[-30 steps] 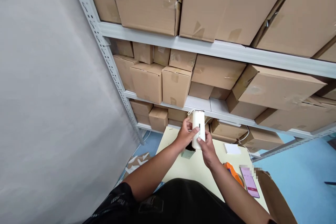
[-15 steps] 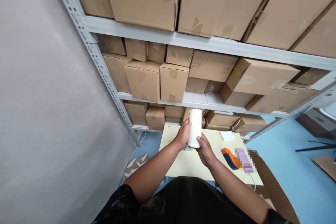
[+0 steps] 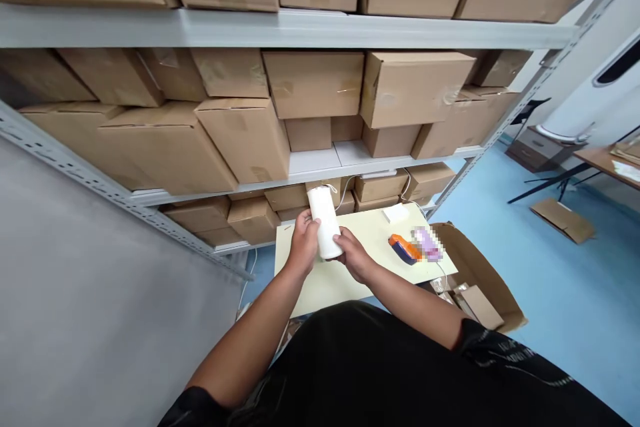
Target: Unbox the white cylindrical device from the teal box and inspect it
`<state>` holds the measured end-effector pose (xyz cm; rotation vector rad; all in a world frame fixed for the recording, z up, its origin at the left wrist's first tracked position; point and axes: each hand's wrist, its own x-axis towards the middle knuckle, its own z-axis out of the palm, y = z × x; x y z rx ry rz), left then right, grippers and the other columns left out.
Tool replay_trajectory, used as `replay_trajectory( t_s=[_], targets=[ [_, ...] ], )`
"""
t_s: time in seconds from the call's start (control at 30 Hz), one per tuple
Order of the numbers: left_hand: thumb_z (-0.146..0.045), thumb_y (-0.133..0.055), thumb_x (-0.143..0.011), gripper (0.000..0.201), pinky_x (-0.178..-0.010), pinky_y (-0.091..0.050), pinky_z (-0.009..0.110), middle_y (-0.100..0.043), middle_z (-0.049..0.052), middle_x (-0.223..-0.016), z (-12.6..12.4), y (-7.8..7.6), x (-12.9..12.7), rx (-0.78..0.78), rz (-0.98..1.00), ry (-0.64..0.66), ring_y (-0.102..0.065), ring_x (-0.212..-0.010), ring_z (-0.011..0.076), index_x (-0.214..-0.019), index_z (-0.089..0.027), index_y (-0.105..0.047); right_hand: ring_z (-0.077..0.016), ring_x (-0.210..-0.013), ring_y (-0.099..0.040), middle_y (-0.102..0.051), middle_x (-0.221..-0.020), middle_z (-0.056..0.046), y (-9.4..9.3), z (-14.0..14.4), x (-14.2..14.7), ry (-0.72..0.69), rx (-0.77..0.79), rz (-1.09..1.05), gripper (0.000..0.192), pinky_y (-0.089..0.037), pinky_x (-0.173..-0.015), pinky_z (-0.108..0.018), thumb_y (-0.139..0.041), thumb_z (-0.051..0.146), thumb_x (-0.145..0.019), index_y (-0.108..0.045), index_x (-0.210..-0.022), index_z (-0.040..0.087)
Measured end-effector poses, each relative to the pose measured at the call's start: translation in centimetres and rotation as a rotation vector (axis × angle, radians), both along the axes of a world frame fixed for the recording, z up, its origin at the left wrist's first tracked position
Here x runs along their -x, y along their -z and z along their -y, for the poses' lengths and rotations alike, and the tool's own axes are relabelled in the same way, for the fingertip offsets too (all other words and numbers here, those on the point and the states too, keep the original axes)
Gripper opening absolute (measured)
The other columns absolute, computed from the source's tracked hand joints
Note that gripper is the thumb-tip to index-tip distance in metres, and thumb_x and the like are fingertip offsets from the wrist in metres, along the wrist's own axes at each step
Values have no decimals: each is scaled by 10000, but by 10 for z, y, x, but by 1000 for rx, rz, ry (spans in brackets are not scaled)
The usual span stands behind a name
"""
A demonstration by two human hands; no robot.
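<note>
A smooth white cylinder [image 3: 324,223] is held over the table, leaning slightly with its top toward the shelves. Its exact kind cannot be made out. My left hand [image 3: 304,240] grips its left side, thumb along the front. Around the lower right end, my right hand [image 3: 353,255] is closed, with the thumb on the front and the fingers partly hidden beneath. A thin white loop shows by the cylinder's top; whether it belongs to it I cannot tell. Below lies the pale yellow tabletop [image 3: 345,283].
An orange and dark blue tape dispenser [image 3: 404,249], a blurred purple item [image 3: 427,244] and a small white box [image 3: 395,213] lie on the table's right. A large open carton [image 3: 493,280] stands beside it. Metal shelves [image 3: 320,170] with cardboard boxes [image 3: 245,137] rise ahead; a grey wall [image 3: 100,320] is left.
My view has swung to the right, bringing more of the open carton and the room into sight. Both hands keep hold of the white cylinder, which now leans more to the left.
</note>
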<state>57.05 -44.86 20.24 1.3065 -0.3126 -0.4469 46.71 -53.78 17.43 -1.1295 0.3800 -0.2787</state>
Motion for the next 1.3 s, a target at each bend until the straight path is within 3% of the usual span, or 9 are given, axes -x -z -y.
replay_trajectory(
  t_s=[0.27,0.5,0.63,0.73,0.87,0.97,1.07,1.17,1.3],
  targets=[
    [-581,-805,-751,561,-750,-511,311,-694,40,-971,32,10,27,-108,14,26,-660,-868,223,-1105,-186,-622,-236,-988,-608,-629,-1096,-25,5,45,18,119,541,-109,571,-510,-882,-401,-843,490,-728,-526,-1144,262],
    [-542,-662,-829,478,-691,-520,298,-662,11,-910,58,24,28,-95,-76,-106,-651,-812,211,-1169,-209,-622,-211,-956,-623,-623,-1152,-33,15,71,30,-21,421,-93,478,-525,-858,-384,-726,482,-840,-526,-1218,267],
    [-602,-745,-794,574,-696,-535,297,-669,12,-926,74,30,35,-101,-115,-93,-652,-768,187,-1192,-214,-605,-230,-972,-607,-632,-1143,-31,16,81,36,6,592,-163,668,-515,-883,-403,-868,451,-700,-533,-1251,276],
    [-582,-830,-732,615,-682,-532,285,-667,0,-884,82,26,36,-79,-126,-79,-646,-721,166,-1159,-202,-600,-223,-954,-617,-655,-1135,-35,22,98,40,-25,629,-69,534,-517,-881,-395,-794,462,-801,-580,-1256,285],
    [-572,-803,-743,601,-687,-547,292,-688,-4,-862,90,18,33,-73,-134,-100,-664,-721,175,-1173,-209,-591,-231,-1045,-653,-718,-1099,-44,55,157,59,-9,762,-27,228,-490,-988,-399,-520,370,-990,-707,-1069,268],
    [-566,-720,-791,583,-737,-578,346,-732,34,-925,97,12,36,-41,-176,-46,-708,-772,210,-1222,-202,-574,-255,-1152,-637,-716,-1221,-84,100,224,91,52,1022,-351,298,-466,-1040,-391,-506,271,-949,-727,-1143,223],
    [-533,-675,-810,591,-801,-595,414,-760,79,-1014,104,6,41,24,-246,8,-741,-836,248,-1272,-189,-543,-237,-1214,-623,-693,-1294,-125,145,288,129,4,1215,-888,409,-449,-1027,-313,-446,196,-945,-710,-1258,184],
    [-515,-657,-821,606,-834,-601,454,-771,108,-1051,110,1,45,54,-296,31,-753,-880,277,-1310,-178,-535,-280,-1192,-635,-675,-1284,-180,172,331,154,-42,1222,-1044,441,-457,-985,-340,-464,185,-918,-702,-1289,157],
    [-514,-665,-812,651,-851,-605,476,-775,135,-1094,112,-1,48,98,-341,62,-758,-926,303,-1348,-168,-536,-311,-1259,-599,-631,-1331,-205,190,357,157,-121,1217,-1125,538,-457,-994,-375,-486,167,-879,-634,-1397,169]
  ],
)
